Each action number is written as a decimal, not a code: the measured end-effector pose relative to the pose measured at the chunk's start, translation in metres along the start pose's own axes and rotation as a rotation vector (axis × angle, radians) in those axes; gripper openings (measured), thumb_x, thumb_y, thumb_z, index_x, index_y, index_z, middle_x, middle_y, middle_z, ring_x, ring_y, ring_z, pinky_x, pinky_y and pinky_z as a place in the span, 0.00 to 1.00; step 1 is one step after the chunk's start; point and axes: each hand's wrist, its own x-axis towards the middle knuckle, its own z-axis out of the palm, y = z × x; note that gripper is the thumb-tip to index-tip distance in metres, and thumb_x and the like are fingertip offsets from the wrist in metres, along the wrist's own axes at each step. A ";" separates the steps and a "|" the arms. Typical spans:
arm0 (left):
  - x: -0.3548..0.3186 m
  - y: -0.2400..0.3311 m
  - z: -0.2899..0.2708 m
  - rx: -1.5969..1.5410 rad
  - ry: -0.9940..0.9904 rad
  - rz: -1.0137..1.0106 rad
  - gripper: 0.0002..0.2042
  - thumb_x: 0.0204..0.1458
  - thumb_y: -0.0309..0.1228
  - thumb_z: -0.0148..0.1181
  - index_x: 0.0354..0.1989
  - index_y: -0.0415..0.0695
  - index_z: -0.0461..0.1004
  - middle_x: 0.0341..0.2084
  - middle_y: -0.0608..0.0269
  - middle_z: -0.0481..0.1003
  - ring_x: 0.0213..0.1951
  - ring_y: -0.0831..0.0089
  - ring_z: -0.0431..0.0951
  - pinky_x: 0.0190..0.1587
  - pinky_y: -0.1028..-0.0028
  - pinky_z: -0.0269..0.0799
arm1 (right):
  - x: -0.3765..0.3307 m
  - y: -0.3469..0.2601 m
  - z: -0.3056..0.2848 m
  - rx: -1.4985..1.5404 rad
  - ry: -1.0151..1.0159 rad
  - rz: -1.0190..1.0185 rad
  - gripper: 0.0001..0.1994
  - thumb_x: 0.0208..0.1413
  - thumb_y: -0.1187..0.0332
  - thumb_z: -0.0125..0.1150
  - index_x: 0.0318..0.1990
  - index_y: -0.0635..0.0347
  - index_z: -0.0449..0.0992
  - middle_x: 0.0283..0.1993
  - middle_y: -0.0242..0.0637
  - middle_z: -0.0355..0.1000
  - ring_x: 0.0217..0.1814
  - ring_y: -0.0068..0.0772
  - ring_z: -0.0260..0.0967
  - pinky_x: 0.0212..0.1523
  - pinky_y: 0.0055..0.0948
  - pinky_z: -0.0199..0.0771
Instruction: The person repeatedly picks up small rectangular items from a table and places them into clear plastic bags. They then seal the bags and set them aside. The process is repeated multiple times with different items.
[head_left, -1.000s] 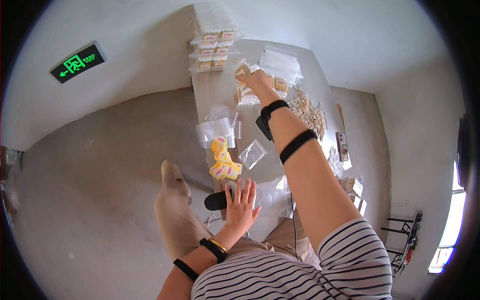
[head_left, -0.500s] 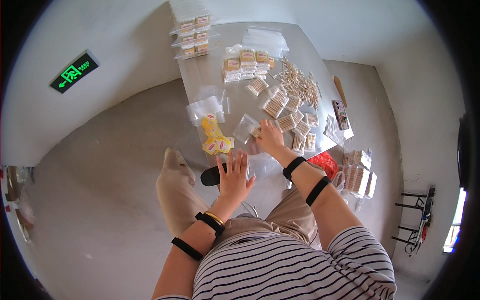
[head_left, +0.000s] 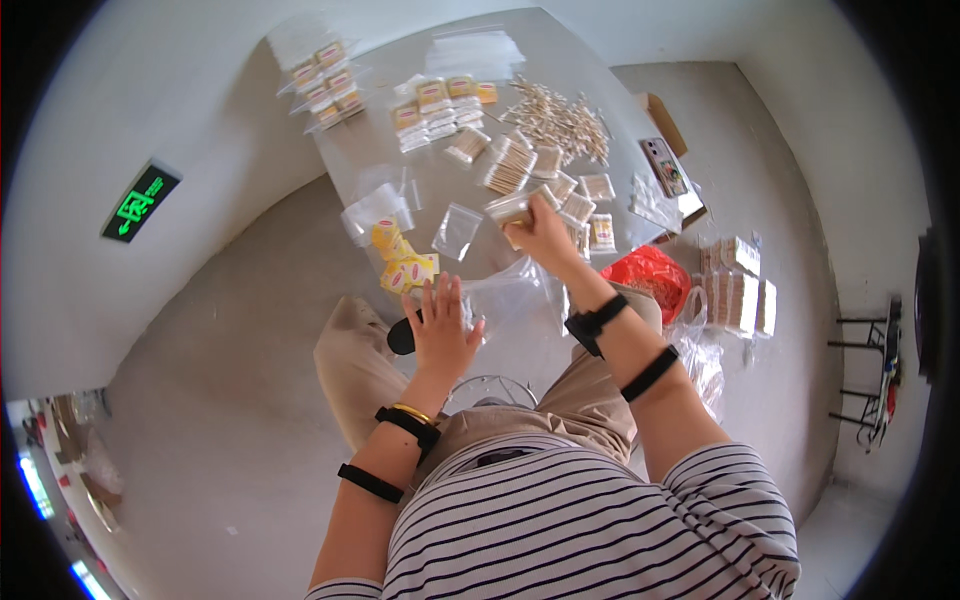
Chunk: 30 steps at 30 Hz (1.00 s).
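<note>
My right hand (head_left: 545,240) is closed on a small pack of cotton swabs (head_left: 508,208) above the grey table (head_left: 350,150). Its fingers cover part of the pack. Just left of it lies a flat, clear zip bag (head_left: 457,231). My left hand (head_left: 443,335) is open, fingers spread, over the table's near edge and holding nothing. Yellow printed cards (head_left: 408,272) lie beyond its fingertips. More bundles of cotton swabs (head_left: 510,165) are spread past my right hand, in front of a loose heap of swabs (head_left: 560,122).
Finished-looking packs (head_left: 435,108) stand in stacks at the back, with clear bags (head_left: 475,52) behind them. More bagged packs (head_left: 330,85) sit at the far left. A phone (head_left: 664,166) lies at the right edge. A red bag (head_left: 650,278) and white packs (head_left: 735,295) are right of my leg.
My right hand has moved slightly away from me, now with a swab pack in its fingers. The clear bag lies apart from it. My left hand stays open; the whole view has shifted and tilted.
</note>
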 end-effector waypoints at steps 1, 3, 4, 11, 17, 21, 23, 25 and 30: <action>0.001 0.000 0.000 -0.001 0.017 0.006 0.44 0.56 0.52 0.62 0.77 0.43 0.54 0.76 0.53 0.56 0.76 0.48 0.52 0.75 0.33 0.38 | -0.010 0.005 -0.025 0.140 -0.045 0.092 0.22 0.57 0.64 0.70 0.55 0.66 0.72 0.49 0.45 0.77 0.50 0.36 0.78 0.48 0.35 0.78; 0.004 0.002 -0.003 -0.011 -0.020 0.004 0.44 0.56 0.51 0.63 0.77 0.43 0.54 0.76 0.54 0.56 0.76 0.48 0.53 0.75 0.33 0.39 | -0.040 0.047 -0.054 0.502 0.000 0.240 0.26 0.56 0.63 0.71 0.58 0.68 0.72 0.48 0.46 0.78 0.49 0.35 0.78 0.49 0.36 0.78; 0.005 0.003 -0.004 -0.021 -0.043 0.001 0.44 0.56 0.51 0.64 0.77 0.43 0.53 0.76 0.54 0.56 0.76 0.48 0.53 0.75 0.33 0.39 | -0.056 0.071 -0.063 0.685 0.024 0.305 0.28 0.55 0.63 0.71 0.60 0.69 0.71 0.47 0.46 0.78 0.48 0.35 0.77 0.49 0.36 0.78; 0.005 -0.002 -0.004 -0.019 -0.071 0.036 0.44 0.58 0.49 0.62 0.78 0.42 0.50 0.75 0.51 0.55 0.75 0.43 0.52 0.75 0.33 0.39 | -0.114 0.136 -0.039 -0.078 0.094 0.346 0.29 0.49 0.62 0.72 0.56 0.67 0.69 0.48 0.56 0.80 0.49 0.54 0.81 0.51 0.44 0.79; 0.010 -0.002 -0.001 0.003 -0.088 0.056 0.45 0.58 0.50 0.62 0.78 0.42 0.49 0.75 0.51 0.54 0.76 0.43 0.51 0.74 0.33 0.41 | -0.077 0.147 -0.017 0.168 -0.267 0.124 0.32 0.47 0.57 0.76 0.57 0.65 0.75 0.46 0.50 0.82 0.47 0.49 0.81 0.50 0.42 0.79; 0.009 -0.004 -0.002 0.024 -0.094 0.057 0.45 0.59 0.52 0.61 0.78 0.41 0.49 0.75 0.50 0.54 0.76 0.42 0.50 0.74 0.33 0.41 | -0.056 0.145 -0.001 0.393 -0.608 0.289 0.34 0.47 0.50 0.79 0.56 0.66 0.81 0.45 0.44 0.82 0.41 0.35 0.81 0.40 0.31 0.81; 0.007 -0.008 0.000 0.030 -0.094 0.056 0.45 0.59 0.53 0.59 0.79 0.41 0.48 0.76 0.49 0.53 0.76 0.42 0.51 0.74 0.33 0.40 | -0.051 0.118 0.003 0.131 -0.652 0.178 0.35 0.46 0.48 0.80 0.56 0.66 0.81 0.46 0.46 0.82 0.41 0.36 0.81 0.38 0.30 0.81; 0.006 -0.008 -0.001 0.019 -0.091 0.066 0.45 0.59 0.54 0.59 0.79 0.41 0.48 0.76 0.49 0.53 0.76 0.42 0.51 0.74 0.33 0.40 | -0.039 0.109 0.011 0.192 -0.609 0.215 0.37 0.44 0.46 0.81 0.56 0.66 0.81 0.47 0.46 0.82 0.42 0.38 0.81 0.40 0.33 0.81; 0.006 -0.007 -0.003 0.015 -0.092 0.070 0.45 0.59 0.54 0.59 0.79 0.42 0.49 0.76 0.51 0.53 0.75 0.43 0.52 0.73 0.34 0.42 | -0.036 0.092 0.050 0.115 -0.664 -0.102 0.37 0.42 0.43 0.81 0.55 0.63 0.82 0.52 0.46 0.82 0.52 0.43 0.80 0.49 0.41 0.80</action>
